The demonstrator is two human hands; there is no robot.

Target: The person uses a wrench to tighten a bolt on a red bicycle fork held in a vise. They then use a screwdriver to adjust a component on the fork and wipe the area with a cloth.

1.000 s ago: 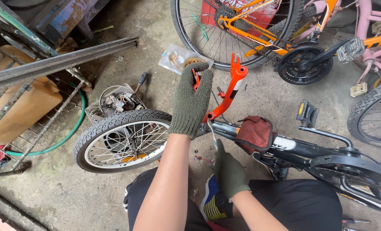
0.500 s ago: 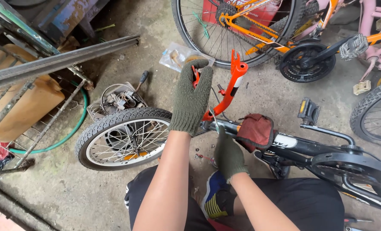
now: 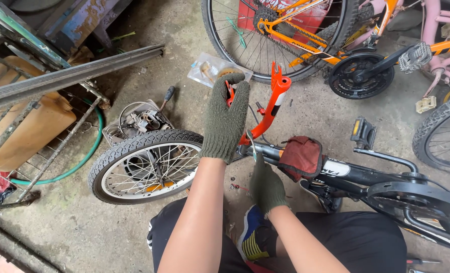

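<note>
Count, head view: two gloved hands, left hand and right hand. One orange fork. One black bicycle frame. One loose small wheel on the concrete floor. One red rag. One green hose. Two pedals (both partly seen). One clear plastic bag.

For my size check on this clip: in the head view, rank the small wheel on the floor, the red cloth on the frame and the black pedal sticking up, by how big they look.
1. Small wheel, clearly largest.
2. Red cloth.
3. Black pedal, smallest.
All three lie at a similar distance from the camera, so the order looks reliable.
</note>
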